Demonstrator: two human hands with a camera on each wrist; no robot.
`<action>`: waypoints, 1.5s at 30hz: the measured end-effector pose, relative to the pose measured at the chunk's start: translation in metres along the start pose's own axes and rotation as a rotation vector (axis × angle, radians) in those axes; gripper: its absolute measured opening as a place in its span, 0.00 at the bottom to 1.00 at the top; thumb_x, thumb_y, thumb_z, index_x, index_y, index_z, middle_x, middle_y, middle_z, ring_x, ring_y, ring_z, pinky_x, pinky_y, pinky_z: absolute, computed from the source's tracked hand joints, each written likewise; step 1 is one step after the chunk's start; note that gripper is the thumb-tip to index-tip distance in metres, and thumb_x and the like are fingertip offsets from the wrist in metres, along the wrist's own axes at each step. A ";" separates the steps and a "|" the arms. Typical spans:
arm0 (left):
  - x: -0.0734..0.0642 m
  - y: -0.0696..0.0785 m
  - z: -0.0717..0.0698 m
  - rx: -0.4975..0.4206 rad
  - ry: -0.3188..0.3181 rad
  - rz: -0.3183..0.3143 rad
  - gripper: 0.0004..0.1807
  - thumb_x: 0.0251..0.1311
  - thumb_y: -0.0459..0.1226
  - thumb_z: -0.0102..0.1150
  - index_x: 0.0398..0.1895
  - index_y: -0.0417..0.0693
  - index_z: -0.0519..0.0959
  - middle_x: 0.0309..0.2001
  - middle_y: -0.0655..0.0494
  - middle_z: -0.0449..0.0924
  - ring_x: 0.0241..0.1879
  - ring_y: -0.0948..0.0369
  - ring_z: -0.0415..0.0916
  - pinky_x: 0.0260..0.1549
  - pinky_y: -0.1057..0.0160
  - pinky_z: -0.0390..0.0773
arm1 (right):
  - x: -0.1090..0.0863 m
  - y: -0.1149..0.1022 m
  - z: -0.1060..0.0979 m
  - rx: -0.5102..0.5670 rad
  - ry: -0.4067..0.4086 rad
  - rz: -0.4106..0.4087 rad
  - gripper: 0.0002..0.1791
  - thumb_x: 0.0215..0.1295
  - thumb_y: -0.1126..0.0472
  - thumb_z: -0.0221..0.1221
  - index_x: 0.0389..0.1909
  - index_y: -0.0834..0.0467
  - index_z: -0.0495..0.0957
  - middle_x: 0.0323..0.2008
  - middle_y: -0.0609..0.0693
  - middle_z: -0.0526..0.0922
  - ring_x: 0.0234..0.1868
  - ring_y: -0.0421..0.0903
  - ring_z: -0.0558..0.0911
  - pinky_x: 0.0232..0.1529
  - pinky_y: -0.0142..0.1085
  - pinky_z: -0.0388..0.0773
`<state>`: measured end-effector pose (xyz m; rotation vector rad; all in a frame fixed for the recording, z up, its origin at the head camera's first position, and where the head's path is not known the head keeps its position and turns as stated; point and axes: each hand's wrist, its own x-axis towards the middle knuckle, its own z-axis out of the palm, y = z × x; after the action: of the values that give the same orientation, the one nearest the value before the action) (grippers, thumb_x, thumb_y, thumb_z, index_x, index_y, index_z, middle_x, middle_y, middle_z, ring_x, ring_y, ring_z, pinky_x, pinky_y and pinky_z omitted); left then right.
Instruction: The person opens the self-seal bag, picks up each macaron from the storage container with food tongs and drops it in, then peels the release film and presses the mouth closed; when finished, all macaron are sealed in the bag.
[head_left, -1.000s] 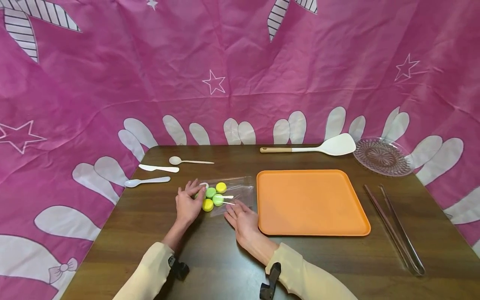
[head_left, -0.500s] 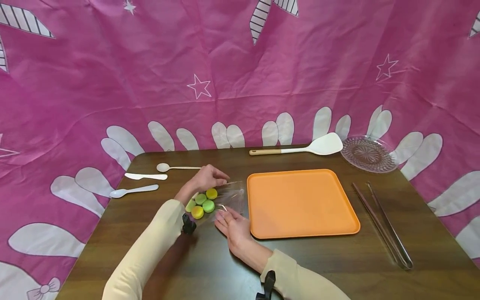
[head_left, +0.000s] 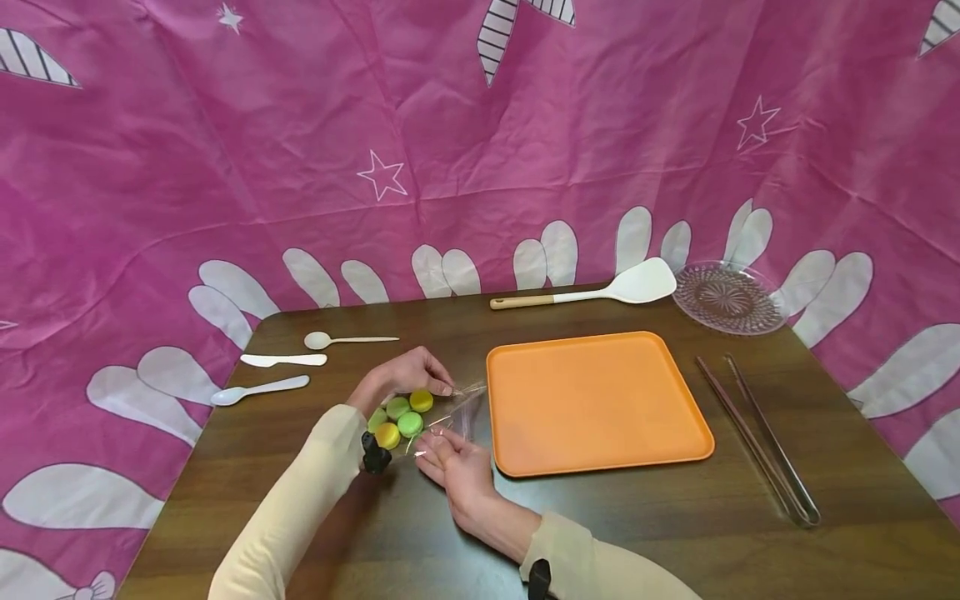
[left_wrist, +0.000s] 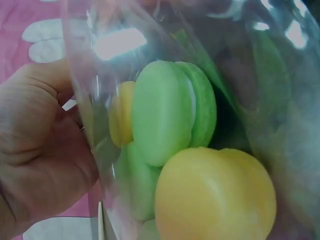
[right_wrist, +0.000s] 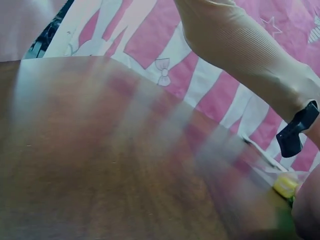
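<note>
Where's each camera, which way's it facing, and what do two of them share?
Head: worn on the head, facing forward and down at the table; shows both sleeves, the left hand and the right hand.
Left wrist: worn there, facing the clear bag of macarons close up; shows the left hand at the left edge.
Right wrist: worn there, facing across the table; shows the left sleeve upper right and skin, probably the right hand, at the right edge.
Shared by head and left wrist: macarons, left hand.

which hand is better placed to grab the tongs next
The right hand, I'd judge: it is nearer the tongs, which lie past the orange tray on its side. The left hand is farther off, at the far edge of the clear bag.
</note>
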<state>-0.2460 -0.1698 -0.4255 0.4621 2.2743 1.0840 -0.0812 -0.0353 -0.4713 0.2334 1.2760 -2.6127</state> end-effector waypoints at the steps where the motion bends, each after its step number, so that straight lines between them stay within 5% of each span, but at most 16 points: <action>1: -0.001 -0.001 0.002 -0.023 -0.001 0.009 0.06 0.59 0.29 0.68 0.39 0.36 0.88 0.35 0.50 0.87 0.32 0.59 0.76 0.37 0.62 0.78 | -0.002 0.000 0.000 -0.010 0.002 -0.005 0.21 0.75 0.71 0.50 0.63 0.80 0.64 0.55 0.74 0.77 0.53 0.59 0.82 0.52 0.47 0.79; 9: -0.021 -0.002 0.015 -0.162 0.019 0.094 0.05 0.60 0.29 0.67 0.34 0.35 0.80 0.31 0.46 0.86 0.27 0.58 0.78 0.28 0.64 0.75 | -0.022 -0.010 -0.013 -0.084 -0.035 -0.010 0.23 0.70 0.69 0.58 0.61 0.79 0.68 0.51 0.71 0.81 0.50 0.57 0.84 0.49 0.44 0.80; 16: -0.042 -0.006 0.030 -0.232 0.154 0.143 0.10 0.60 0.31 0.69 0.40 0.32 0.83 0.31 0.47 0.86 0.29 0.56 0.82 0.33 0.63 0.81 | -0.042 -0.039 -0.042 -0.243 -0.143 -0.056 0.20 0.69 0.69 0.58 0.54 0.81 0.73 0.50 0.71 0.81 0.48 0.54 0.85 0.48 0.41 0.81; 22: -0.071 -0.002 0.054 -0.358 0.251 0.261 0.09 0.59 0.26 0.67 0.40 0.25 0.82 0.30 0.46 0.86 0.28 0.59 0.84 0.32 0.65 0.82 | -0.057 -0.072 -0.077 -0.401 -0.208 -0.159 0.17 0.71 0.70 0.57 0.50 0.83 0.74 0.44 0.75 0.81 0.42 0.54 0.87 0.43 0.44 0.83; 26: -0.093 0.012 0.077 -0.362 0.328 0.391 0.07 0.55 0.22 0.68 0.37 0.25 0.83 0.29 0.45 0.86 0.26 0.58 0.83 0.28 0.65 0.82 | -0.070 -0.099 -0.103 -0.538 -0.266 -0.285 0.14 0.71 0.70 0.57 0.47 0.81 0.77 0.42 0.75 0.82 0.39 0.58 0.87 0.39 0.48 0.83; 32: -0.121 0.042 0.109 -0.387 0.458 0.538 0.06 0.52 0.24 0.71 0.33 0.30 0.85 0.29 0.47 0.87 0.27 0.58 0.84 0.27 0.63 0.82 | -0.082 -0.148 -0.117 -0.756 -0.285 -0.533 0.06 0.67 0.75 0.60 0.40 0.70 0.84 0.33 0.59 0.88 0.33 0.48 0.89 0.34 0.41 0.84; 38: -0.142 0.082 0.120 -0.426 0.592 0.786 0.08 0.47 0.17 0.70 0.30 0.30 0.84 0.30 0.47 0.87 0.32 0.61 0.87 0.33 0.62 0.84 | -0.083 -0.190 -0.107 -0.801 -0.431 -0.987 0.09 0.60 0.80 0.62 0.37 0.68 0.86 0.33 0.58 0.88 0.34 0.45 0.88 0.35 0.30 0.82; 41: -0.142 0.097 0.115 -0.366 0.677 0.874 0.07 0.49 0.19 0.71 0.30 0.32 0.85 0.30 0.45 0.87 0.33 0.59 0.86 0.34 0.64 0.83 | -0.077 -0.206 -0.100 -0.858 -0.394 -1.133 0.08 0.58 0.79 0.65 0.36 0.66 0.86 0.32 0.55 0.88 0.33 0.42 0.88 0.34 0.26 0.79; 45: -0.140 0.103 0.113 -0.337 0.736 0.882 0.04 0.53 0.24 0.72 0.31 0.32 0.85 0.30 0.42 0.86 0.32 0.60 0.86 0.34 0.66 0.82 | -0.074 -0.215 -0.092 -0.902 -0.324 -1.110 0.12 0.53 0.83 0.65 0.35 0.66 0.87 0.31 0.53 0.88 0.33 0.40 0.88 0.32 0.24 0.78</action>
<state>-0.0604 -0.1135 -0.3530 1.1219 2.4071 2.3451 -0.0641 0.1756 -0.3472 -1.2983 2.7330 -2.1111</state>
